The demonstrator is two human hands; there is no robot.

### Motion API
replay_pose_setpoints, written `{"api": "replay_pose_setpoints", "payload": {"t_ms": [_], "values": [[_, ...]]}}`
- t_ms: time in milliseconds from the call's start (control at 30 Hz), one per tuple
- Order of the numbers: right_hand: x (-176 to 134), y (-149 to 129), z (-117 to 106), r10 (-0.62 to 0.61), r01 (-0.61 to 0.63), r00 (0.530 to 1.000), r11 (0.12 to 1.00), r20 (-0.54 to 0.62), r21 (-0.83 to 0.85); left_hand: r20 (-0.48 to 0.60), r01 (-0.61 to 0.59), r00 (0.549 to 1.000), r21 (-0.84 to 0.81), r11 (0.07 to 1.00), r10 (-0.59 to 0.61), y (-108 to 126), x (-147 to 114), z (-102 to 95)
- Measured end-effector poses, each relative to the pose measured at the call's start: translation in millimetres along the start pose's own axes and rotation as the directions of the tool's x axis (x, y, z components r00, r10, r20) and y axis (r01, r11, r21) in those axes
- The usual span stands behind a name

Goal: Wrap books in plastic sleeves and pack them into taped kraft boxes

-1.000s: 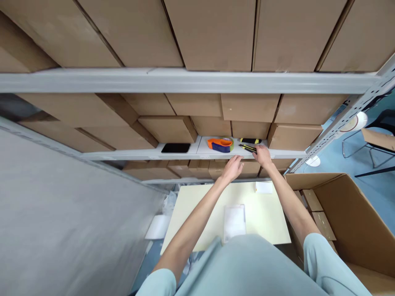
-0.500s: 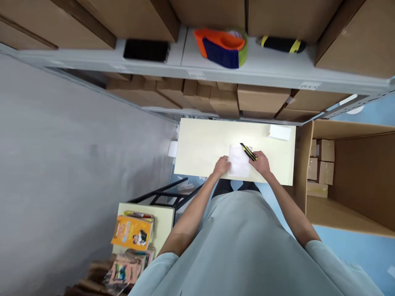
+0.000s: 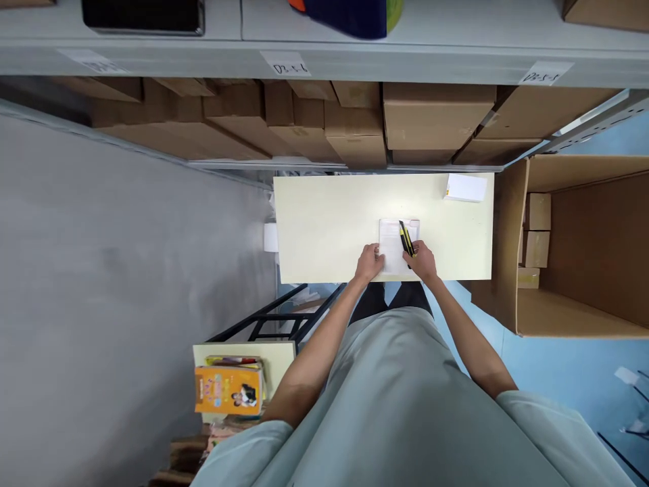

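Observation:
A flat white rectangular packet (image 3: 391, 243), with what looks like faint print, lies near the front edge of the pale table (image 3: 324, 203). My left hand (image 3: 370, 262) holds its left edge, the thumb on top and the fingers curled. Closed round a black and yellow utility knife (image 3: 405, 237), my right hand (image 3: 422, 261) rests over the packet's lower right side. The knife's tip points away from me above the packet; whether the blade touches it I cannot tell.
A white box (image 3: 465, 187) stands at the table's back right. Right of the table is a large open carton (image 3: 583, 314) with smaller boxes inside. Shelving (image 3: 355, 57) with cartons, a phone (image 3: 145, 15) and a tape dispenser (image 3: 349, 15) spans the front. Books (image 3: 228, 390) lie lower left.
My view has shifted, bringing the shelf closer. The utility knife has turned more upright and moved further over the packet with my right hand. My left hand stays at the packet's left edge.

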State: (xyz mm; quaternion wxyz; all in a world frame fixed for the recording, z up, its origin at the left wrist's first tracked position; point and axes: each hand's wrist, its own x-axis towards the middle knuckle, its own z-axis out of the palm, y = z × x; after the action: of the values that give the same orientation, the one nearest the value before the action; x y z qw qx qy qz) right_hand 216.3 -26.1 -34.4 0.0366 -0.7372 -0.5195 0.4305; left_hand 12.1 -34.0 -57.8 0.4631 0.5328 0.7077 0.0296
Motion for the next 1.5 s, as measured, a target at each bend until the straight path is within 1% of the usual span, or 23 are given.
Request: {"api": "replay_pose_setpoints", "payload": {"t_ms": [100, 167, 300, 367, 433, 533, 633, 700, 833, 967, 1167, 1500], "values": [[-2.4, -20.1, 12.7, 0.017, -0.017, 1.0, 0.999, -0.002, -0.031, 0.021, -0.053, 0.998, -0.02, 0.998, 0.054, -10.5, 7.6, -16.9], [-5.0, -35.5, 23.8, 0.03, -0.031, 1.0, 0.998, -0.005, -0.049, -0.011, -0.089, 0.996, 0.003, 0.996, 0.089, -14.4, 19.5, -31.6], [-7.2, -65.0, 45.6, 0.006, -0.008, 1.0, 0.997, -0.022, -0.082, -0.076, -0.151, 0.984, 0.102, 0.983, 0.159, -13.4, 57.3, -58.6], [-6.2, -76.4, 54.5, -0.019, 0.015, 0.999, 0.994, -0.038, -0.105, -0.077, -0.15, 0.984, 0.149, 0.977, 0.163, -10.8, 76.8, -66.8], [-4.7, -84.6, 61.8, -0.037, 0.03, 0.998, 0.992, -0.054, -0.126, -0.055, -0.127, 0.989, 0.166, 0.978, 0.138, -8.2, 92.4, -71.1], [-3.6, -92.0, 69.3, -0.051, 0.039, 0.997, 0.983, -0.064, -0.178, -0.013, -0.071, 0.997, 0.17, 0.983, 0.074, -5.3, 105.9, -72.5], [-6.3, -98.1, 72.9, -0.049, 0.034, 0.998, 0.965, -0.05, -0.259, 0.004, -0.033, 0.999, 0.215, 0.976, 0.033, -3.3, 109.3, -71.3], [-10.3, -103.4, 73.6, -0.044, 0.029, 0.998, 0.951, -0.039, -0.307, -0.006, -0.035, 0.999, 0.24, 0.97, 0.038, -2.2, 108.0, -69.8], [-20.1, -114.9, 72.2, -0.007, -0.002, 1.0, 0.921, -0.02, -0.391, -0.039, -0.038, 0.998, 0.237, 0.971, 0.049, -0.2, 103.8, -66.6], [-29.4, -119.9, 72.0, 0.031, -0.033, 0.999, 0.903, -0.012, -0.429, -0.039, -0.017, 0.999, 0.23, 0.973, 0.027, 1.3, 102.7, -66.4], [-43.9, -111.1, 82.0, 0.027, -0.033, 0.999, 0.882, -0.019, -0.471, -0.026, -0.015, 0.999, 0.224, 0.974, 0.022, 1.4, 102.7, -67.3], [-78.3, -79.7, 106.2, 0.026, -0.019, 1.0, 0.848, 0.006, -0.529, -0.039, -0.027, 0.999, 0.229, 0.973, 0.037, -0.4, 102.0, -63.7]]}}
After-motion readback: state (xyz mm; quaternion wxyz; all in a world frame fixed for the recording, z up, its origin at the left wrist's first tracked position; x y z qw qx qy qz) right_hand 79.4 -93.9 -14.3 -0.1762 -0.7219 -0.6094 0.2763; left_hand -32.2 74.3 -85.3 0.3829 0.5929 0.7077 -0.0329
